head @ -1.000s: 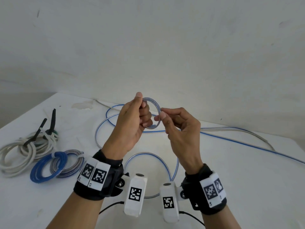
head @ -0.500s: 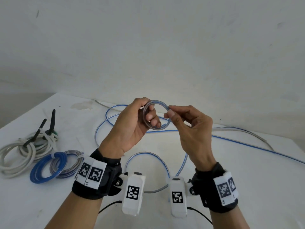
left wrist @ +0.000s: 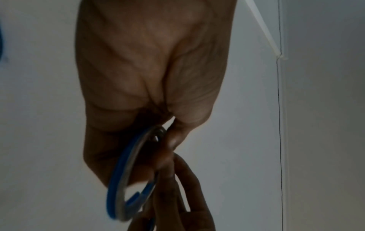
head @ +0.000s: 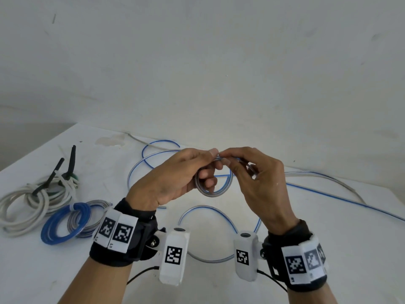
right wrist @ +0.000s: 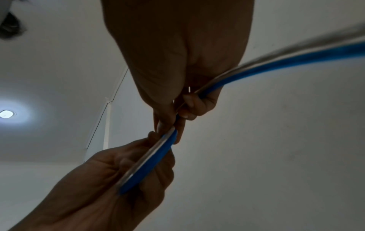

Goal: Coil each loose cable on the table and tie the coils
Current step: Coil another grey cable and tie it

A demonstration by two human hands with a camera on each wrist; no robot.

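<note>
A: How is the coil held, and why there?

B: It is held up off the table, in front of the wall, so that the next turn can be laid on without dragging. The small ring of blue-and-clear cable is gripped by the left hand: its fingers are curled through the ring and its thumb is pressed on the top, as seen from the head view.

A: And the right hand?

B: The cable is pinched between thumb and forefinger just beside the coil's top, where the two hands meet. The other fingers are loosely curled. In the right wrist view the cable is seen running out of that pinch and away past the palm, so the feed is probably being guided onto the ring.

A: Where is the rest of the cable?

B: It is left loose on the table behind and below the coil, in wide loops.

A: Anything already done?

B: To the left of the coil, a tied blue bundle and a white bundle are laid together. Much of this cable is judged still to be wound.
</note>
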